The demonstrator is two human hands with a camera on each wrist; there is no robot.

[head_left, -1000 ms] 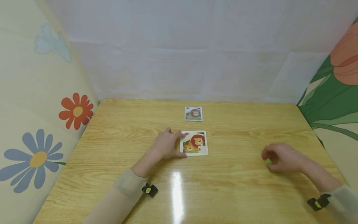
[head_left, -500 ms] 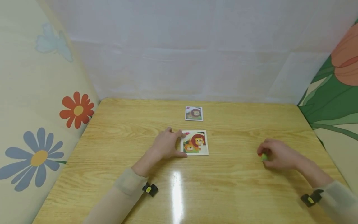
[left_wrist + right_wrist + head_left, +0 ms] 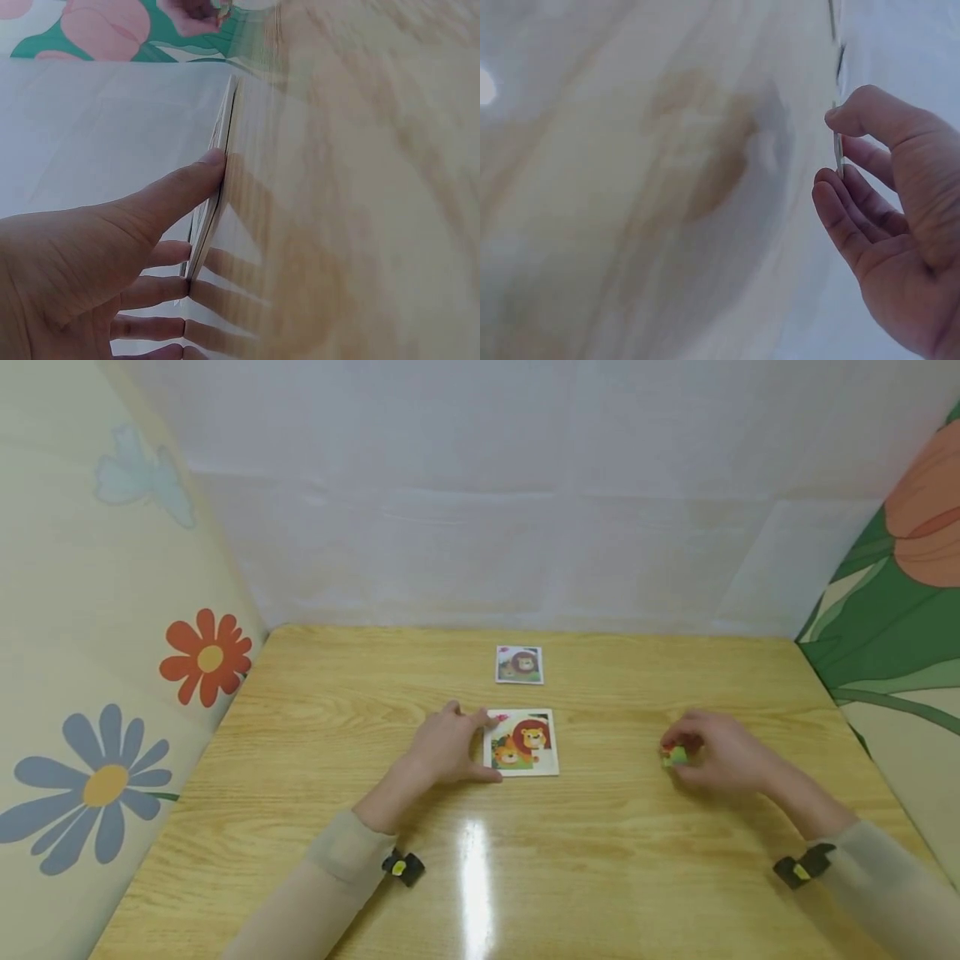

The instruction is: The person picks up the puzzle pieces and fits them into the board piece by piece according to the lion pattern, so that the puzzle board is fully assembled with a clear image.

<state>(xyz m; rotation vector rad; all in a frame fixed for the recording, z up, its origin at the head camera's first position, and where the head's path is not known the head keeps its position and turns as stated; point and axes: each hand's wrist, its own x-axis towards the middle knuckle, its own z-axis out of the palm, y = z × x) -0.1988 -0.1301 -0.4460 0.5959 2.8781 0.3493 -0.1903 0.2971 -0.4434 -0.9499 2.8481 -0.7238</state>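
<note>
A square jigsaw puzzle board (image 3: 547,766) with a white border and a lion picture lies on the table; its lower right corner shows a pale gap. My left hand (image 3: 446,747) grips the board's left side, the thumb along the near edge and the index finger at the far left corner. In the left wrist view the board (image 3: 213,199) appears edge-on, with the thumb against it. My right hand (image 3: 723,753) pinches a small green and red puzzle piece (image 3: 675,757) to the right of the board. Seen from the right wrist, the piece (image 3: 838,142) is a thin edge between thumb and fingers.
Behind the board lies a smaller square picture card (image 3: 519,665) with the same lion scene. The wooden table (image 3: 360,677) ends at a white cloth backdrop (image 3: 480,527). Flower-printed panels stand at both sides, and light glares off the near tabletop.
My right hand has moved left and a little away from me across the table, carrying the puzzle piece toward the board. The left hand and the board have stayed in place.
</note>
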